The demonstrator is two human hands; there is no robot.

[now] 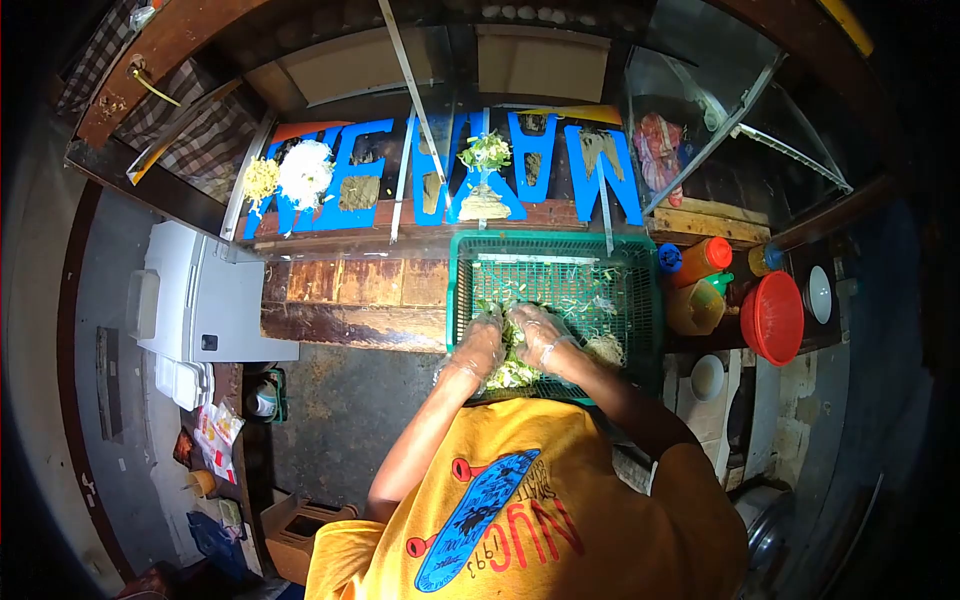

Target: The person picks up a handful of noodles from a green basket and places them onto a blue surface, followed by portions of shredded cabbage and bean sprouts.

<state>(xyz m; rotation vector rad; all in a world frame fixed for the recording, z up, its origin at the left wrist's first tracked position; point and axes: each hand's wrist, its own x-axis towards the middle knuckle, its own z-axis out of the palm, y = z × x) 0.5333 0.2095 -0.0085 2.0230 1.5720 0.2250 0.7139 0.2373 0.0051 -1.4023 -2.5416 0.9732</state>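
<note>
A green plastic basket [455, 290] stands in front of me with chopped greens [513, 373] heaped along its near left part. Both my hands are inside it, in thin clear plastic gloves. My left hand [481, 345] is at the left of the heap, its fingers curled into the greens and partly hidden by them. Close beside it, my right hand [541, 335] has its fingers bent around greens from the other side. A small clump of pale noodle-like strands [605, 349] lies right of my right hand, and pale shreds are scattered over the basket's bottom.
Piles of white strands [305, 174], yellow shreds [261, 179] and cut greens [486, 151] sit beyond, by blue lettering. At right are a red bowl [772, 318], an orange-capped container [706, 257] and a white bowl [707, 377]. A white cooler box [225, 290] stands left.
</note>
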